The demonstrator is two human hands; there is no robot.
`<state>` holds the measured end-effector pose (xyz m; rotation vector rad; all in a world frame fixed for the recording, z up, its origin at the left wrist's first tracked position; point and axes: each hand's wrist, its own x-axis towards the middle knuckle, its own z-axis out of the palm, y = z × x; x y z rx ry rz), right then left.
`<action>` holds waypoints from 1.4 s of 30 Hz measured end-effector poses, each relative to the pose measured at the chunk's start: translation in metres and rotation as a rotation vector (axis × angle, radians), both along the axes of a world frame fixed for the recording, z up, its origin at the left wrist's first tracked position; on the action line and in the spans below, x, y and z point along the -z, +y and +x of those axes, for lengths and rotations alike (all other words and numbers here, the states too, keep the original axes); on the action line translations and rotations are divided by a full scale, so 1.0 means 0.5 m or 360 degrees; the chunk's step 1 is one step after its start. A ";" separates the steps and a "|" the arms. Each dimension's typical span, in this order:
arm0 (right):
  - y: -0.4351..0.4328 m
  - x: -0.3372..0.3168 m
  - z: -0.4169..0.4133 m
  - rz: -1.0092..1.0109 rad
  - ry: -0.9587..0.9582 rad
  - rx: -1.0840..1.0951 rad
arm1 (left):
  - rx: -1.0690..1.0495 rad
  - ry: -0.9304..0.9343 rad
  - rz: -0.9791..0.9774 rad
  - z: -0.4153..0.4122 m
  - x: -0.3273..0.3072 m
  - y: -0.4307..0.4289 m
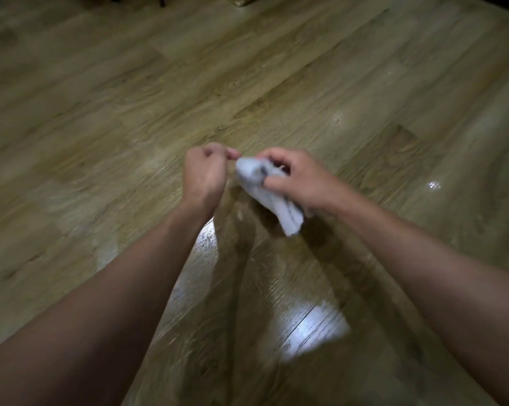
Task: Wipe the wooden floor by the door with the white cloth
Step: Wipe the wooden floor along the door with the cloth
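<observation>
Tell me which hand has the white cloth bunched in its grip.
The right hand: its fingers wrap around the white cloth, held above the wooden floor. The left hand only pinches at the cloth's upper tip.

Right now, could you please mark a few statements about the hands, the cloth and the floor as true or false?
1. The right hand holds the white cloth. True.
2. The cloth lies spread flat on the floor. False: it is bunched in the right hand's grip, above the wooden floor.
3. The left hand is beside the cloth's upper end, fingers curled. True.
4. The floor is carpeted. False: it is wooden planks, with shiny patches.
5. Both forearms are bare. True.
</observation>
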<state>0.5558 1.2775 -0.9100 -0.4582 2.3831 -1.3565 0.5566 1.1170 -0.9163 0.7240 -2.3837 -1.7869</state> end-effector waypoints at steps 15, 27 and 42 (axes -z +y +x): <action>0.009 0.126 0.125 0.1091 0.0632 -0.0096 | 0.1511 0.0289 -0.1379 0.111 0.076 0.010; 0.035 0.149 0.106 0.1187 0.0638 -0.0295 | 0.1581 0.0240 -0.1753 0.102 0.091 0.035; 0.125 0.144 0.195 0.0977 0.0623 -0.0199 | 0.1855 0.0401 -0.1970 0.177 0.103 0.095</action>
